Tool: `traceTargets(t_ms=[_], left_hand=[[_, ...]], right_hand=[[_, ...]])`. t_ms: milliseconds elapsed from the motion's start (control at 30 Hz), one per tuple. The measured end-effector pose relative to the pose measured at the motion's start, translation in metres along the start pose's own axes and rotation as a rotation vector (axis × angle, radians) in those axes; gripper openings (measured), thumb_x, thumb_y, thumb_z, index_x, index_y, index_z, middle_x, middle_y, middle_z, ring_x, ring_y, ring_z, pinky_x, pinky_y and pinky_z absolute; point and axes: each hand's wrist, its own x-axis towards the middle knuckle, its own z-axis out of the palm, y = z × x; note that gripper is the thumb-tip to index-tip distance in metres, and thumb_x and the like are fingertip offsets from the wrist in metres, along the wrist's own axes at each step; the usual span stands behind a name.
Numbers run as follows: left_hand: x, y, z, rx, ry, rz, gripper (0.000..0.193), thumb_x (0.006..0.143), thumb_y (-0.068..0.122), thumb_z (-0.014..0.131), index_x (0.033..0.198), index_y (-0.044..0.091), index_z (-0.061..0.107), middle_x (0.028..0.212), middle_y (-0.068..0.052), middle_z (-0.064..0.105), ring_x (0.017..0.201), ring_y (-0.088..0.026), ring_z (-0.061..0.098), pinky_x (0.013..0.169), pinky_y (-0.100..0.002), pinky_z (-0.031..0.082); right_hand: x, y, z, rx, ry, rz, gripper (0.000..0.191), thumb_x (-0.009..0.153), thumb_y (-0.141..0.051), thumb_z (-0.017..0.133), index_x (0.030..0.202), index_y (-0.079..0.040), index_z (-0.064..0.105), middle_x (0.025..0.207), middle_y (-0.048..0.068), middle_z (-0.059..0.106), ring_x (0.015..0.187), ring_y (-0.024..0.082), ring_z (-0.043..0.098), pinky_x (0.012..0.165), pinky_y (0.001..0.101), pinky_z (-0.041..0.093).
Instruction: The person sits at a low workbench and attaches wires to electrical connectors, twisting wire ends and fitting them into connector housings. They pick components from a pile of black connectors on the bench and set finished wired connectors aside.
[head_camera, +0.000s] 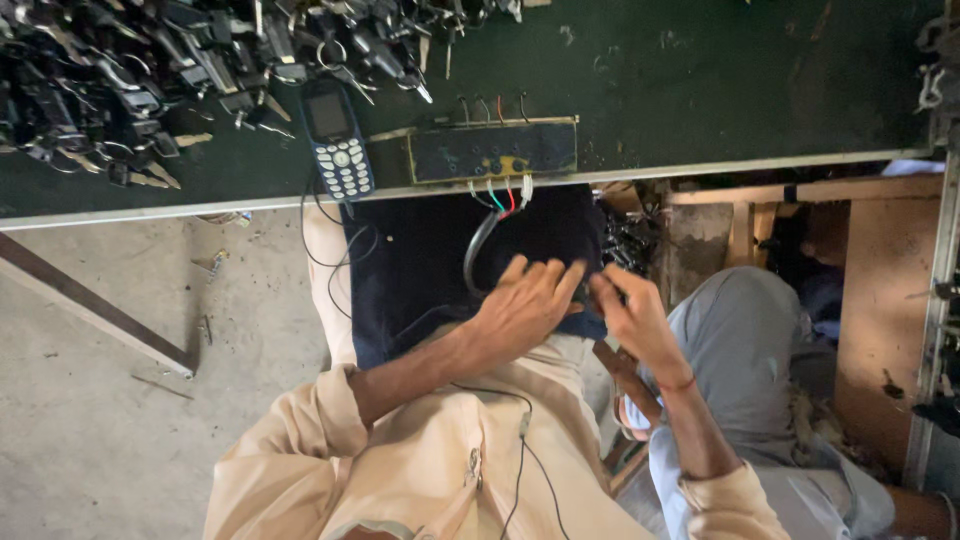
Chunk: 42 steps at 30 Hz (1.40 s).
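Below the green bench edge, my left hand (525, 305) lies spread on the dark cloth (420, 270), my right hand (630, 315) pinches something small I cannot make out, the key pile (130, 80) untouched.

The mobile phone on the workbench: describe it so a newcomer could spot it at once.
Start at the dark green workbench along the top. Near its front edge, just left of the small wired board, lies the mobile phone. Its blue body and pale keypad set it apart from the black key pile.

Grey concrete floor (90, 400) beneath a dark green workbench (700, 80).
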Motion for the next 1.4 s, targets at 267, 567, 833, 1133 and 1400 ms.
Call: traceTargets(t_ms=[267,567,833,1133,1400], left_hand=[[-0.012,-0.004,-0.021,0.122,-0.007,0.066,0.042,0.085,0.019,0.067,0.121,-0.004,0.066,0.092,-0.008,0.062,0.089,-0.022,0.062,0.087,-0.039,0.046],[-0.012,-0.003,-0.014,0.018,0.073,0.02,0.01,0.091,0.015,0.069,0.09,0.006,0.065,0.08,-0.006,0.056,0.079,-0.021,0.058,0.078,-0.038,0.043],[-0.009,-0.014,-0.016,-0.225,0.083,0.009,0.012,0.095,0.015,0.07,0.09,0.006,0.063,0.077,-0.008,0.058,0.075,-0.026,0.059,0.074,-0.04,0.04],[-0.001,-0.033,-0.009,-0.425,0.105,0.112,0.016,0.089,0.01,0.073,0.1,0.003,0.063,0.09,-0.009,0.063,0.086,-0.027,0.062,0.076,-0.04,0.04],[0.008,-0.03,-0.024,-0.37,0.107,0.163,0.012,0.093,0.011,0.071,0.096,0.005,0.061,0.088,-0.009,0.061,0.087,-0.027,0.061,0.078,-0.041,0.042]], right_hand=[[-0.001,0.01,-0.013,0.289,-0.106,0.254,0.031,0.106,-0.022,0.056,0.083,-0.002,0.06,0.069,-0.001,0.057,0.067,0.007,0.051,0.062,0.0253,0.042],[-0.002,-0.01,-0.024,0.451,-0.114,0.302,0.029,0.107,-0.023,0.057,0.087,-0.002,0.058,0.073,-0.001,0.053,0.069,0.008,0.047,0.063,0.0251,0.04],[0.0,-0.015,-0.019,0.486,-0.163,0.226,0.034,0.109,-0.026,0.054,0.084,-0.004,0.055,0.072,-0.001,0.052,0.069,0.008,0.047,0.063,0.0249,0.04],[-0.013,-0.026,-0.017,0.401,-0.004,0.257,0.034,0.107,-0.023,0.056,0.08,-0.003,0.054,0.072,0.001,0.052,0.071,0.01,0.046,0.066,0.0259,0.039],[0.004,-0.02,-0.025,0.369,-0.111,0.104,0.034,0.109,-0.024,0.05,0.082,-0.004,0.054,0.072,-0.001,0.05,0.07,0.008,0.045,0.064,0.0255,0.039]])
